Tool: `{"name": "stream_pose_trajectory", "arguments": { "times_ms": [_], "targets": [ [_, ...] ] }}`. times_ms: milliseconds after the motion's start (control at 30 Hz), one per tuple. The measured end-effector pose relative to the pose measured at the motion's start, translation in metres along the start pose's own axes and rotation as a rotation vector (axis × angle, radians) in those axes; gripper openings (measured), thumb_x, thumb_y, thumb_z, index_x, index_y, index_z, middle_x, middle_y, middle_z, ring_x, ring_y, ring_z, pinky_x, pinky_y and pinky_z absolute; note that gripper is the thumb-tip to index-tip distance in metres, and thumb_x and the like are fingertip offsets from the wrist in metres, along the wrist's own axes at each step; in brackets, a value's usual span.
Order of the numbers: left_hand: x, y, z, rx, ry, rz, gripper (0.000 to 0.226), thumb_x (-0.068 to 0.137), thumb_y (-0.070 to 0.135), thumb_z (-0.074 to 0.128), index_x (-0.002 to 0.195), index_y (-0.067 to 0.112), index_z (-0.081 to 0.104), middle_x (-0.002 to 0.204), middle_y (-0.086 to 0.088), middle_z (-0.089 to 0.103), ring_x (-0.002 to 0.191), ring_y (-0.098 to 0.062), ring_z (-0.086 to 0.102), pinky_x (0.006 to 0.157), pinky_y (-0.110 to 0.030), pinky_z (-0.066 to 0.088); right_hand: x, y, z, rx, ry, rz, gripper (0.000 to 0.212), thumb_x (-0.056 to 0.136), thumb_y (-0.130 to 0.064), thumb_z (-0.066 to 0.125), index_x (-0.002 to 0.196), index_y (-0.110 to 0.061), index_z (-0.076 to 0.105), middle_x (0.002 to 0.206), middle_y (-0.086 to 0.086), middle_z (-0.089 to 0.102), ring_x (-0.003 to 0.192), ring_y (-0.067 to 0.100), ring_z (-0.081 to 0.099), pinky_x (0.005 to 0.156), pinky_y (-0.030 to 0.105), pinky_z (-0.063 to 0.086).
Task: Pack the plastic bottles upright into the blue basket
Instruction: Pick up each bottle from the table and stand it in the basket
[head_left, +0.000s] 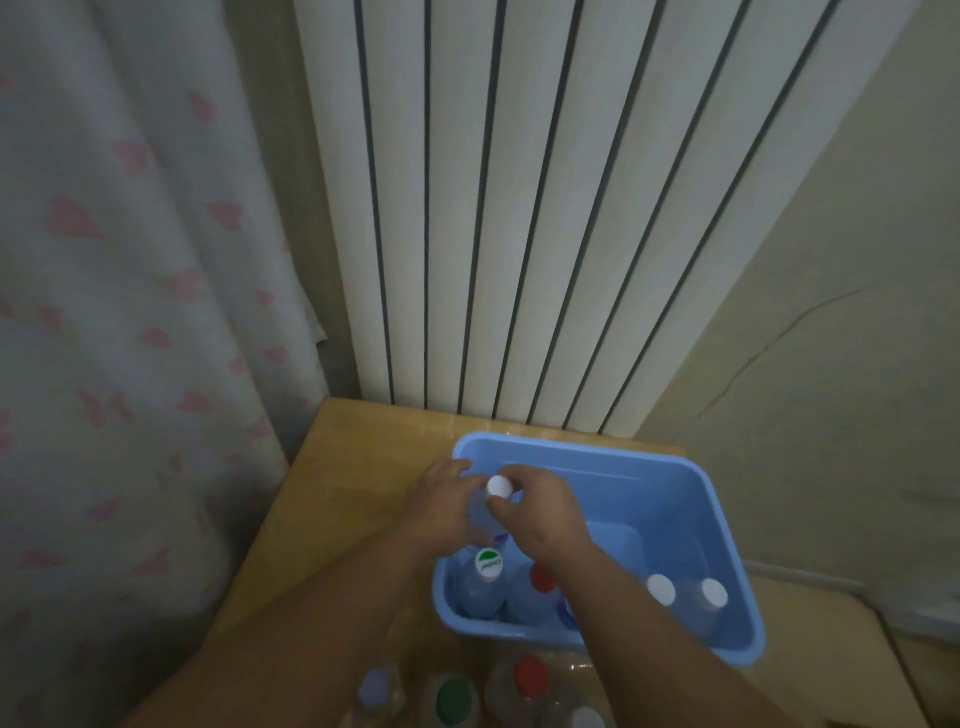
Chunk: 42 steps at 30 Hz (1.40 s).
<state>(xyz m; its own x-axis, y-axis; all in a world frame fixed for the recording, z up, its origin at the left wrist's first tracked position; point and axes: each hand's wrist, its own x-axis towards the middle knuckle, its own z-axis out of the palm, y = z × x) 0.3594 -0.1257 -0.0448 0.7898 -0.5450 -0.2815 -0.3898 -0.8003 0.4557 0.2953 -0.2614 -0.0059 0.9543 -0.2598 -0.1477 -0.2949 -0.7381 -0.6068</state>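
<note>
The blue basket stands on a wooden table. Both hands hold one clear bottle with a white cap upright over the basket's left side. My left hand wraps its body and my right hand grips near the cap. Upright in the basket's near row stand a green-and-white-capped bottle, a red-capped bottle partly behind my right arm, and two white-capped bottles. Outside the basket, at the table's near edge, stand several more bottles: pale-capped, green-capped, red-capped.
A white ribbed radiator rises behind the table. On the left hangs a curtain with pink hearts. A beige wall is at the right. The basket's far half holds no bottles.
</note>
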Motion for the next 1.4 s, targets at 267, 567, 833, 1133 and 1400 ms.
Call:
{"name": "stream_pose_trajectory", "arguments": {
  "times_ms": [267,567,833,1133,1400],
  "targets": [
    [0.003,-0.008,0.02,0.069,-0.022,-0.023,0.079,0.079,0.06,0.069,0.147,0.04,0.036,0.165,0.003,0.007,0.152,-0.024,0.001,0.122,-0.041,0.014,0.003,0.013,0.015,-0.062,-0.059,0.016,0.019,0.083,-0.037,0.063,0.099,-0.027,0.067,0.097,-0.006,0.069,0.092,0.015,0.061,0.077,0.03,0.048],
    [0.002,-0.009,0.023,0.086,-0.092,-0.021,0.069,0.088,0.051,0.063,0.148,0.046,0.029,0.165,0.005,-0.01,0.151,-0.025,-0.011,0.121,-0.049,0.01,0.005,0.022,0.028,-0.075,-0.086,0.039,0.032,0.087,-0.043,0.06,0.116,-0.029,0.062,0.111,-0.002,0.067,0.107,0.02,0.058,0.088,0.033,0.048],
    [-0.006,-0.007,0.019,0.03,-0.058,-0.046,0.065,0.091,0.032,0.064,0.147,0.042,0.033,0.166,0.004,-0.005,0.152,-0.023,-0.005,0.122,-0.041,0.013,0.0,0.021,0.019,-0.014,-0.117,0.075,0.045,0.091,-0.042,0.055,0.131,-0.022,0.055,0.131,0.001,0.059,0.12,0.021,0.054,0.099,0.03,0.042],
    [-0.033,-0.003,0.005,-0.007,-0.01,-0.057,0.063,0.091,0.012,0.059,0.148,0.031,0.038,0.165,-0.003,0.009,0.15,-0.024,0.011,0.121,-0.034,0.019,-0.027,0.014,0.01,0.038,-0.054,0.095,0.037,0.09,-0.034,0.06,0.125,-0.023,0.059,0.128,-0.001,0.061,0.116,0.018,0.057,0.096,0.027,0.043],
    [-0.072,0.005,-0.009,-0.193,0.133,-0.034,0.067,0.086,0.005,0.063,0.145,0.027,0.042,0.156,0.0,0.032,0.139,-0.02,0.037,0.111,-0.033,0.039,-0.06,0.001,-0.001,0.013,-0.045,0.053,0.039,0.089,-0.032,0.061,0.127,-0.024,0.057,0.125,-0.005,0.062,0.111,0.016,0.058,0.095,0.03,0.045]
  ]
}}
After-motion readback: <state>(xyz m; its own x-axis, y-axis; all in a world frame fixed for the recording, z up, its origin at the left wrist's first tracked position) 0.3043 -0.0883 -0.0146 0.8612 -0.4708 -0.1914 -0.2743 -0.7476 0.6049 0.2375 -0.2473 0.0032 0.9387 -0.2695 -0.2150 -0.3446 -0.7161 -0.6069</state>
